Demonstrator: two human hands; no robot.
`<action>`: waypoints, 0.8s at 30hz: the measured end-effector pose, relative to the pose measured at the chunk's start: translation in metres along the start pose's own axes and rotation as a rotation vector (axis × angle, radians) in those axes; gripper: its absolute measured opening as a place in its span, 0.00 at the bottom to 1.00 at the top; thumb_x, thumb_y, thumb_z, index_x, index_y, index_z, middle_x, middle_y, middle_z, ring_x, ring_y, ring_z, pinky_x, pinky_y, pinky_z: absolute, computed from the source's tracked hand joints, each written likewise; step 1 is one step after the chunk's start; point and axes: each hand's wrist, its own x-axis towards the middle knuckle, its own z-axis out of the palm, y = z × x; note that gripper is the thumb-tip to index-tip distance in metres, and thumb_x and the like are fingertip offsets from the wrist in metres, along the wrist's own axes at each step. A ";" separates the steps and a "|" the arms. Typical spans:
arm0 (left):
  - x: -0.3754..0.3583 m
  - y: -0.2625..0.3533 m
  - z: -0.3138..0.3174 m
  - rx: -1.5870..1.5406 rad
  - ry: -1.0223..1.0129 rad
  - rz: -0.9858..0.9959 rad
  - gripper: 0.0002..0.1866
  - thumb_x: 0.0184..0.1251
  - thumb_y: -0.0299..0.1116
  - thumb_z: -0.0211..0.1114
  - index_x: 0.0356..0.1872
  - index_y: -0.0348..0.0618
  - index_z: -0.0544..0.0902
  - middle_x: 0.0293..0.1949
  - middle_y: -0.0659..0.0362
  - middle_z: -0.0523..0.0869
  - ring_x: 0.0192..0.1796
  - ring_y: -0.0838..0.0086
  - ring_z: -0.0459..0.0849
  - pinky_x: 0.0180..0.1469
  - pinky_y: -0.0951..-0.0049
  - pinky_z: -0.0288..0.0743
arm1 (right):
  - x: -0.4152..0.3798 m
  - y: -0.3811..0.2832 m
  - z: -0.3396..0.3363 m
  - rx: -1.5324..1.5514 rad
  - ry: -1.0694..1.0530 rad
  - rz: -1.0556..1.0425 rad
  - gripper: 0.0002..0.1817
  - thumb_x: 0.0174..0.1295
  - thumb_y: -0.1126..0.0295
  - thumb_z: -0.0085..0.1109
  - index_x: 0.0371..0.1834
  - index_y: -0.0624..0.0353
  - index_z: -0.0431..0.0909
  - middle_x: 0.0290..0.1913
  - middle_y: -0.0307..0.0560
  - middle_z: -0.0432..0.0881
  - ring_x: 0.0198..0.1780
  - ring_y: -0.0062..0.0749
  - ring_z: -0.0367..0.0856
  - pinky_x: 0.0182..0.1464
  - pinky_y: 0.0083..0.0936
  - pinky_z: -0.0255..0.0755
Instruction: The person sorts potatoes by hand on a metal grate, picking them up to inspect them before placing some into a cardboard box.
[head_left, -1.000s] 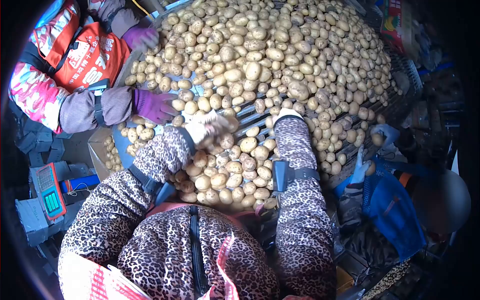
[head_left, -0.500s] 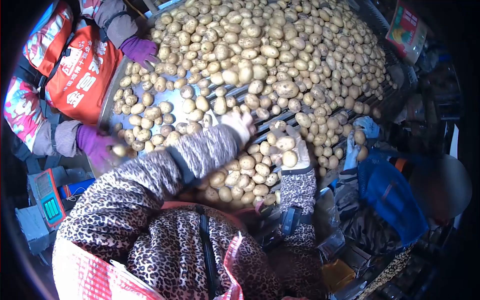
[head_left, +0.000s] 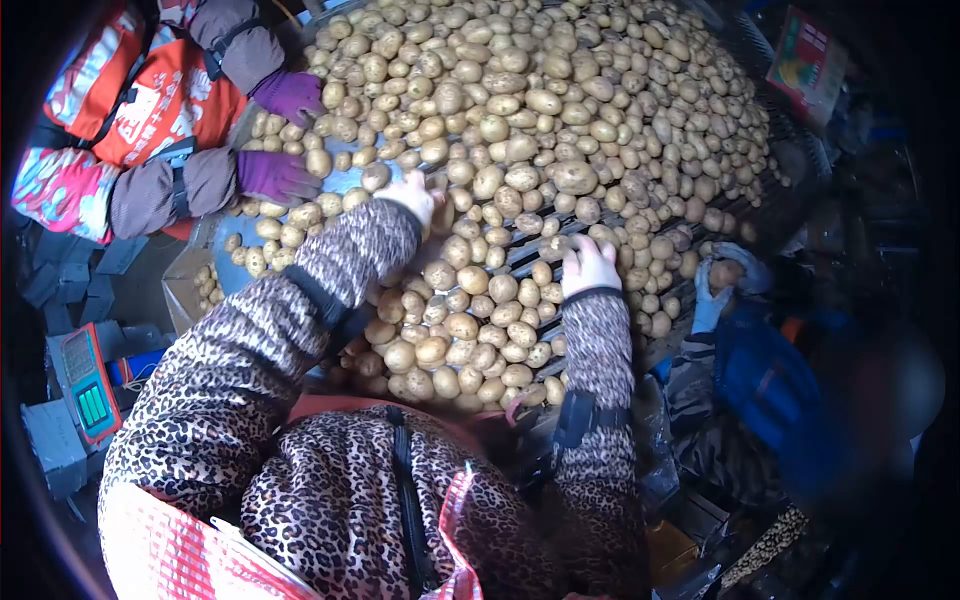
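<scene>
My left hand (head_left: pixel 412 196) reaches over the middle of a wide heap of potatoes (head_left: pixel 560 100). Its fingers curl against a blurred potato (head_left: pixel 441 215) on their right side. Further right, my right hand (head_left: pixel 591 269) is palm down with its fingers bent but apart, the tips touching potatoes over the dark slats (head_left: pixel 525 255). Whether a potato lies under that palm is hidden. A nearer pile of potatoes (head_left: pixel 460 325) lies between my forearms and against my front.
At the left, a co-worker's purple gloves (head_left: pixel 278 178) rest at the potatoes. A person at the right holds a potato in blue gloves (head_left: pixel 715 285). A scale (head_left: pixel 90 385) and a cardboard box (head_left: pixel 185 285) stand at the left. A printed bag (head_left: pixel 808 65) is at the upper right.
My left hand has moved left and up. My right hand has turned over from palm up, and the potatoes in it are gone from the palm. The co-worker's nearer purple glove has moved up and right.
</scene>
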 end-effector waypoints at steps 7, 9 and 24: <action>-0.099 0.018 0.054 -0.307 -0.088 0.507 0.25 0.63 0.33 0.62 0.63 0.59 0.77 0.49 0.44 0.77 0.49 0.49 0.81 0.52 0.55 0.78 | 0.078 -0.049 -0.001 -0.357 -0.164 0.143 0.23 0.68 0.57 0.54 0.62 0.55 0.68 0.60 0.61 0.66 0.53 0.53 0.81 0.52 0.44 0.79; -0.128 0.008 0.074 -0.492 -0.108 0.504 0.25 0.63 0.33 0.62 0.64 0.59 0.76 0.48 0.41 0.77 0.47 0.46 0.80 0.50 0.54 0.78 | 0.087 -0.051 -0.011 -0.009 -0.196 0.327 0.21 0.70 0.57 0.50 0.60 0.56 0.66 0.54 0.62 0.74 0.52 0.50 0.82 0.49 0.44 0.80; -0.142 -0.076 0.107 -2.980 -0.728 0.304 0.35 0.72 0.57 0.48 0.73 0.48 0.60 0.73 0.48 0.62 0.75 0.54 0.59 0.71 0.43 0.58 | -0.057 -0.099 0.065 1.877 -0.847 -0.125 0.35 0.64 0.43 0.54 0.64 0.61 0.71 0.58 0.54 0.79 0.46 0.43 0.83 0.34 0.34 0.83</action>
